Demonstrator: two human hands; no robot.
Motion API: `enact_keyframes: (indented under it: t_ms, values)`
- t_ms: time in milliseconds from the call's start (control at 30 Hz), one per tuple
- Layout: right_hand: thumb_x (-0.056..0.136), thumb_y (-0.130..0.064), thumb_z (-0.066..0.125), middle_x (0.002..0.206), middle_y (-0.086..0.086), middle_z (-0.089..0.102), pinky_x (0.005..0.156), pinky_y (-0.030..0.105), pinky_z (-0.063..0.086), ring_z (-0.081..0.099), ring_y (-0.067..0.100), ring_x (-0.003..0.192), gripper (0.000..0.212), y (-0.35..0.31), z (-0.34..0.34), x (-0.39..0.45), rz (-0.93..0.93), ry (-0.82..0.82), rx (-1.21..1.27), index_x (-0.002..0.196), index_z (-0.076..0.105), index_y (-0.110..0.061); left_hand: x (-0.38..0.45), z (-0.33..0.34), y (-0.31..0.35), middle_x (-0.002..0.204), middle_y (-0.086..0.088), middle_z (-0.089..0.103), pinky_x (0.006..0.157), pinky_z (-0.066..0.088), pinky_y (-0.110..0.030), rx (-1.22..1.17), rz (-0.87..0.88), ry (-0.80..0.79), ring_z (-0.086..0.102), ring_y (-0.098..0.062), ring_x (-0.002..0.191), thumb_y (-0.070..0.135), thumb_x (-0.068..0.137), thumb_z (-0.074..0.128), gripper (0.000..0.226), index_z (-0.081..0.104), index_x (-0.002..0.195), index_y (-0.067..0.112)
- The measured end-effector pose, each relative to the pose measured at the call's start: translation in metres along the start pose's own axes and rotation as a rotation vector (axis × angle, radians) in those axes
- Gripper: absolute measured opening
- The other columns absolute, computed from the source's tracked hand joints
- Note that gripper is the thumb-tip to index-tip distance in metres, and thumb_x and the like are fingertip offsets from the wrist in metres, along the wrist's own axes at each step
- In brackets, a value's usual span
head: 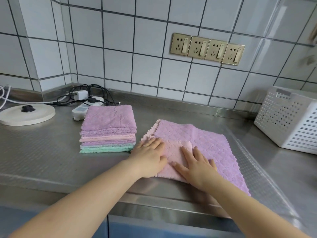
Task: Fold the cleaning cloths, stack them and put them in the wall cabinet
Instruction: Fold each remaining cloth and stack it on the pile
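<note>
Near desk (42, 162) edge: left hand (151, 158) and right hand (197, 167) lie flat, fingers straight and spread, pressing a pink cloth (173, 152) atop a spread lilac cloth (211, 145). Risk: dragging both layers together, skewing the fold. Further left, the folded stack (108, 131) sits close; a nudge could topple it toward the power strip (82, 109).

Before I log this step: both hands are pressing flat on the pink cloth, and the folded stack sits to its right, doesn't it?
Not quite. In the head view the folded stack sits to the left of the pink cloth. The left hand and right hand do press flat on it.
</note>
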State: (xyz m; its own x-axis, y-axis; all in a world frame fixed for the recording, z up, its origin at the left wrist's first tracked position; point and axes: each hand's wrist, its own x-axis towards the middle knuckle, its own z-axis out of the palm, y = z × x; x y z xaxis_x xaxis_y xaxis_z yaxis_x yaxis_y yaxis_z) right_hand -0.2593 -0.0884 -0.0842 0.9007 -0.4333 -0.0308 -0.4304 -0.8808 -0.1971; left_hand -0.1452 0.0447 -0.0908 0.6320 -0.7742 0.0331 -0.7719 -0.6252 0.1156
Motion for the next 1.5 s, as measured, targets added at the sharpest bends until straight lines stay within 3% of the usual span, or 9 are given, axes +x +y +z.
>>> enact_keyframes:
  t_ms: [133, 333, 467, 667, 767, 900, 967, 1100, 1500]
  values:
    - [0.084, -0.044, 0.061, 0.128, 0.000, 0.053, 0.092, 0.039, 0.047, 0.058, 0.021, 0.105, 0.062, 0.002, -0.020, -0.003, 0.019, 0.006, 0.458, 0.135, 0.028, -0.045, 0.001, 0.001, -0.002, 0.160, -0.002, 0.004, 0.120, 0.001, -0.039, -0.006, 0.018, 0.049, 0.001, -0.015, 0.147, 0.037, 0.096, 0.026, 0.058, 0.012, 0.150, 0.018]
    - [0.086, 0.001, 0.056, 0.122, 0.008, 0.055, 0.057, 0.028, 0.054, 0.064, 0.023, 0.086, 0.049, -0.013, -0.024, 0.002, 0.119, 0.017, 1.245, 0.121, 0.054, -0.033, -0.007, -0.010, -0.002, 0.153, 0.004, 0.030, 0.115, 0.020, -0.029, -0.337, -0.027, 0.181, 0.025, -0.015, 0.141, 0.030, 0.090, 0.048, 0.056, 0.033, 0.144, 0.024]
    - [0.087, 0.008, 0.050, 0.119, 0.013, 0.059, 0.068, 0.034, 0.057, 0.066, 0.026, 0.087, 0.043, -0.018, -0.035, 0.006, 0.064, -0.082, 1.411, 0.114, 0.062, -0.024, -0.020, -0.026, -0.011, 0.130, 0.003, 0.055, 0.100, 0.042, -0.032, -0.746, -0.189, 0.215, 0.055, -0.013, 0.109, 0.024, 0.087, 0.052, 0.049, 0.046, 0.135, 0.026]
    - [0.091, 0.005, 0.049, 0.104, 0.011, 0.069, 0.056, 0.025, 0.057, 0.068, 0.019, 0.073, 0.036, -0.030, -0.089, 0.000, -0.086, -0.117, 1.709, 0.116, 0.061, -0.016, -0.037, -0.054, -0.021, 0.124, 0.003, 0.062, 0.099, 0.047, -0.041, -1.494, -0.242, 0.186, 0.060, -0.014, 0.110, 0.032, 0.088, 0.061, 0.031, 0.056, 0.119, 0.028]
    - [0.091, 0.005, 0.049, 0.108, 0.010, 0.069, 0.056, 0.024, 0.056, 0.069, 0.017, 0.073, 0.037, -0.042, -0.103, 0.005, -0.150, -0.134, 1.726, 0.118, 0.062, -0.016, -0.047, -0.071, -0.029, 0.112, -0.007, 0.068, 0.079, 0.056, -0.040, -1.785, -0.188, 0.121, 0.065, -0.020, 0.093, 0.015, 0.093, 0.053, 0.023, 0.056, 0.115, 0.022]
    - [0.090, 0.004, 0.050, 0.110, 0.011, 0.067, 0.062, 0.025, 0.058, 0.068, 0.017, 0.077, 0.035, -0.067, -0.108, 0.024, -0.164, -0.166, 1.685, 0.114, 0.064, -0.017, -0.053, -0.094, -0.061, 0.106, -0.007, 0.066, 0.050, 0.055, -0.026, -1.610, -0.184, 0.328, 0.065, -0.012, 0.075, 0.006, 0.088, 0.058, 0.055, 0.040, 0.129, 0.040]
    - [0.091, 0.003, 0.051, 0.110, 0.011, 0.066, 0.062, 0.023, 0.058, 0.066, 0.017, 0.078, 0.034, -0.087, -0.108, 0.039, -0.169, -0.175, 1.641, 0.116, 0.062, -0.017, -0.054, -0.107, -0.082, 0.107, -0.004, 0.067, 0.054, 0.054, -0.025, -1.505, -0.191, 0.424, 0.067, -0.008, 0.075, 0.006, 0.088, 0.059, 0.057, 0.044, 0.133, 0.037]
    - [0.092, -0.002, 0.052, 0.118, 0.009, 0.062, 0.066, 0.025, 0.056, 0.062, 0.015, 0.085, 0.039, -0.130, -0.101, 0.073, -0.189, -0.164, 1.463, 0.127, 0.055, -0.016, -0.052, -0.121, -0.118, 0.121, -0.008, 0.064, 0.098, 0.044, -0.041, -1.286, -0.244, 0.465, 0.061, -0.014, 0.094, 0.009, 0.092, 0.054, 0.036, 0.062, 0.110, 0.039]
    - [0.095, -0.016, 0.052, 0.113, 0.007, 0.068, 0.044, 0.021, 0.038, 0.043, 0.011, 0.050, 0.030, -0.169, -0.060, 0.121, -0.196, -0.159, 0.866, 0.120, 0.062, -0.029, -0.044, -0.101, -0.164, 0.097, 0.001, 0.051, 0.041, 0.047, -0.014, -1.061, -0.468, 0.420, 0.050, -0.014, 0.053, 0.015, 0.092, 0.056, 0.034, 0.053, 0.126, 0.018]
